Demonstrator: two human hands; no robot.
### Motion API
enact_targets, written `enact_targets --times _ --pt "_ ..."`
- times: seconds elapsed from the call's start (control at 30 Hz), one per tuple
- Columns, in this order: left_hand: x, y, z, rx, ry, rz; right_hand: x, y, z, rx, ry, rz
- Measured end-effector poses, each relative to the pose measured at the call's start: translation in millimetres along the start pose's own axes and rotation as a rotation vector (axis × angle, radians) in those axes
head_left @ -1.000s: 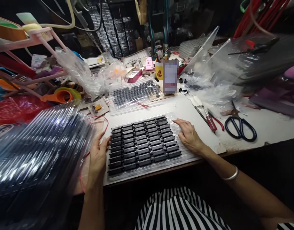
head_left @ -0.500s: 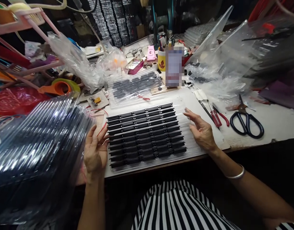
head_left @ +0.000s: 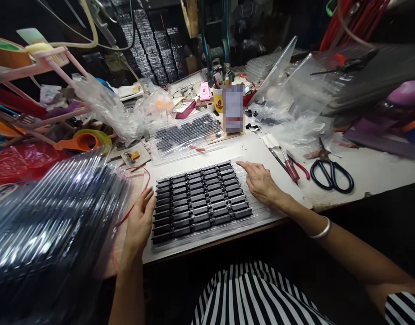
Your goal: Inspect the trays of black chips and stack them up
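Note:
Rows of black ribbed strips (head_left: 200, 197) lie in a clear ridged plastic tray (head_left: 258, 208) on the white work surface. At the tray's left edge is my left hand (head_left: 140, 221), its fingers extended beside the ends of the strips. My right hand (head_left: 261, 184) rests over the tray's right side, index finger stretched toward the upper right corner and the other fingers loosely bent. Neither hand has anything enclosed in it. Behind this tray lies a second clear tray (head_left: 153, 155) with dark strips under film.
Stacked clear trays (head_left: 68, 216) fill the left side. To the right lie scissors (head_left: 331, 174), a red-handled screwdriver (head_left: 291, 169) and pliers. Farther back are a yellow mug (head_left: 218, 101), a blurred-out phone (head_left: 233, 110), an orange tape dispenser (head_left: 82, 141) and plastic bags (head_left: 288, 122).
The strips now lie with their broad ribbed faces showing, where narrow edges showed before. My right hand has come in over the tray's right side. The view has shifted slightly.

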State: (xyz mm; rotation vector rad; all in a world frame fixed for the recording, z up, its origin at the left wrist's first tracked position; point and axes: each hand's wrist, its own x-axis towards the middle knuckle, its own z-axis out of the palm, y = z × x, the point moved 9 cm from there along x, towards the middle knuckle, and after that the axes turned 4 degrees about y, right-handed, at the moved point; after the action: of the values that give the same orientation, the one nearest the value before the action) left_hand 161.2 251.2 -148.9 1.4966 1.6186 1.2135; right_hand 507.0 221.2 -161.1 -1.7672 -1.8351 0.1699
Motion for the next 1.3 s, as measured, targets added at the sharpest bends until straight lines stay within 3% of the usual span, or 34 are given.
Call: enact_targets --times 0.1,0.23,0.33,0.43,0.57,0.7,0.8,0.9,0.97,1.03,1.17,1.3 --pt "-15 43 18.4 0.229 -0.03 0.266 17 -9 3 -0.042 -0.02 -0.044" --pt "-48 91 71.5 0.29 -0.178 0.586 27 -14 -9 -0.034 -0.001 -0.083" --pt "-66 106 111.4 0.389 -0.284 0.733 15 3 -37 0.009 0.094 -0.044" --pt "-72 105 138.0 0.541 -0.336 0.793 -10 40 -70 0.048 0.226 0.039" --pt "-70 96 155.5 0.645 -0.388 0.792 -45 92 -102 0.024 0.375 0.151" --pt "-64 93 156.8 0.602 -0.42 0.736 -54 122 -117 -0.063 0.455 0.225" --pt "-53 97 144.3 0.446 -0.374 0.592 -47 129 -111 -0.121 0.398 0.23" --pt "-51 99 140.8 0.092 -0.38 0.309 -39 127 -96 -0.161 0.304 0.213" --pt "-63 101 159.2 -0.176 -0.469 0.117 -37 125 -91 -0.174 0.279 0.208" --pt "-84 110 190.1 -0.345 -0.59 0.03 -37 124 -91 -0.172 0.277 0.205" --pt "-128 134 251.3 -0.3 -0.763 0.203 -40 122 -103 -0.097 0.302 0.193" --pt "-147 142 280.0 -0.168 -0.725 0.408 -56 113 -128 0.029 0.404 0.215"
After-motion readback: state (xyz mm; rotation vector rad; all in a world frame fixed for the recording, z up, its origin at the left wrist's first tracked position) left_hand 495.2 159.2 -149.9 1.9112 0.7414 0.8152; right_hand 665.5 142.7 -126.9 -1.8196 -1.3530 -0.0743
